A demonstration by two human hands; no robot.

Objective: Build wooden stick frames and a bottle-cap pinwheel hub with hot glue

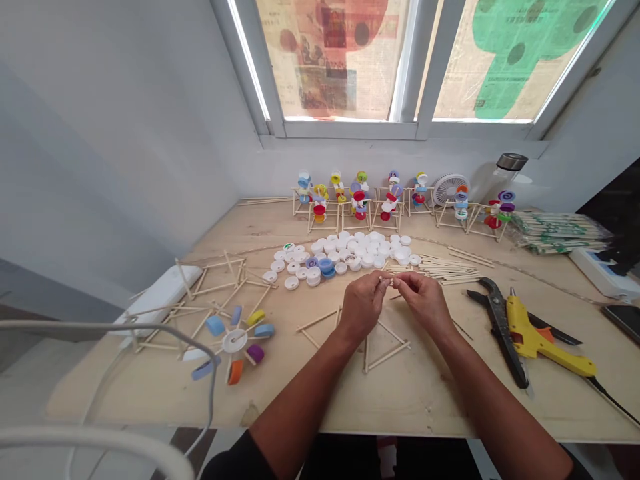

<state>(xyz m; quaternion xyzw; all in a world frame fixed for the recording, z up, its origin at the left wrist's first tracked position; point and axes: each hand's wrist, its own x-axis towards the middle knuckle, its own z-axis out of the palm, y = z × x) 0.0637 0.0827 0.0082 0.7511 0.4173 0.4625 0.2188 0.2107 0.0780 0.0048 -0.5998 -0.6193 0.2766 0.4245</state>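
Observation:
Fingertips together above the middle of the table, my left hand (361,303) and my right hand (424,303) both pinch thin wooden sticks (387,281). Only small pale ends show between the fingers, so their full length is hidden. Under my forearms lie joined stick frames, one with a corner (367,369) toward me and another part (315,321) left of my left hand. A bottle-cap wheel (235,341) with colored caps around a white hub rests further left. Just beyond my hands are a pile of white bottle caps (350,253) and loose sticks (445,268).
To the right lie black-handled cutters (503,333) and a yellow glue gun (543,340). Several small cap-wheel models (359,207) line the back, near a white fan (451,190) and a bottle (500,177). More stick frames (220,287) stand left, behind a grey cable (213,387).

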